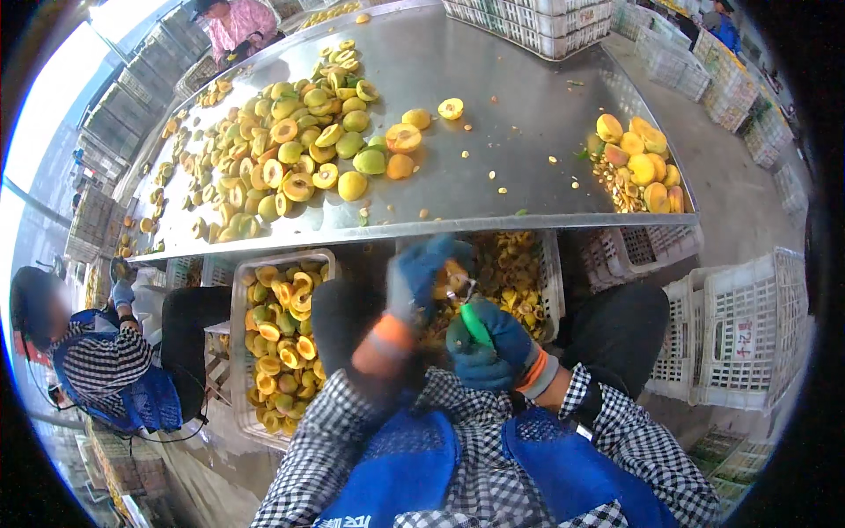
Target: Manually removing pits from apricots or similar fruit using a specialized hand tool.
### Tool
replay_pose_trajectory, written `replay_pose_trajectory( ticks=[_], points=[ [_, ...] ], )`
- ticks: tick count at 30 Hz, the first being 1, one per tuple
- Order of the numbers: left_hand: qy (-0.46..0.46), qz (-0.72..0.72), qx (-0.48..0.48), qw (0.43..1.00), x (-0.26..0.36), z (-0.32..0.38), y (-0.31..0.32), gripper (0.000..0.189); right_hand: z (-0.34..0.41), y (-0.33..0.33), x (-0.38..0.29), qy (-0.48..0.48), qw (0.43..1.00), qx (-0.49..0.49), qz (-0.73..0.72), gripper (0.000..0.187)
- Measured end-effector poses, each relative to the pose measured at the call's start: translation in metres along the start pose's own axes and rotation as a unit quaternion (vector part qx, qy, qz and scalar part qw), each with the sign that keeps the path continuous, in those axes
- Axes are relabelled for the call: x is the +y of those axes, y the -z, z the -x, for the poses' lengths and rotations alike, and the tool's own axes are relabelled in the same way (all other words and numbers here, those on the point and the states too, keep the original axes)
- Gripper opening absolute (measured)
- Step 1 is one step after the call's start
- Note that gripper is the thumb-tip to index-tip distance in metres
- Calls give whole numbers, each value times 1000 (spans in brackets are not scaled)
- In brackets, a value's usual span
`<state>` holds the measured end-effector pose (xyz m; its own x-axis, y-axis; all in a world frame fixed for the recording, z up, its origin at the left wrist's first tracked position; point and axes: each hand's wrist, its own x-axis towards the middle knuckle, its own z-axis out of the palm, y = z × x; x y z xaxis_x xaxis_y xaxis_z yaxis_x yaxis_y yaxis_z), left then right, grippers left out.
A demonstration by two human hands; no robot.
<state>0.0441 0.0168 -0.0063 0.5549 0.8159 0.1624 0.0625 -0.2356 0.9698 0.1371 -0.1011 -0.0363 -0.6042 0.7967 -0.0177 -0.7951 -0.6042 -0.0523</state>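
Note:
My left hand, in a blue glove and blurred, grips a halved yellow fruit, probably a peach or apricot. My right hand, gloved too, is closed around the green handle of a small tool whose metal end meets the fruit. Both hands are above a crate of yellow fruit scraps. To their left stands a pale crate full of hollowed fruit halves. On the metal table lie a large heap of halved fruit and a smaller pile with pits.
The table's raised edge runs just beyond my hands. Stacked white crates stand at right, and another crate sits on the table's far side. A co-worker sits at left; another person is across the table.

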Motion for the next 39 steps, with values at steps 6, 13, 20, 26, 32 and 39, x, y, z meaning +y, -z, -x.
replay_pose_trajectory(
  ticks=[6,13,20,26,32,39],
  points=[
    [113,-523,92,840,40,12,131,19,14,23,-27,231,769,454,387,30],
    [119,-470,-59,872,-2,-110,108,53,5,24,-18,150,778,371,484,21],
    [153,-286,-131,937,-43,-134,132,50,9,-5,-19,64,645,403,646,26],
    [19,148,-166,975,18,-50,90,43,-4,-33,-20,321,497,291,752,25],
    [3,209,-57,976,39,-2,38,41,-28,-64,-18,316,282,292,858,31],
    [-280,-169,-9,945,49,16,38,20,-21,-74,-10,229,274,294,887,38]
  ],
)
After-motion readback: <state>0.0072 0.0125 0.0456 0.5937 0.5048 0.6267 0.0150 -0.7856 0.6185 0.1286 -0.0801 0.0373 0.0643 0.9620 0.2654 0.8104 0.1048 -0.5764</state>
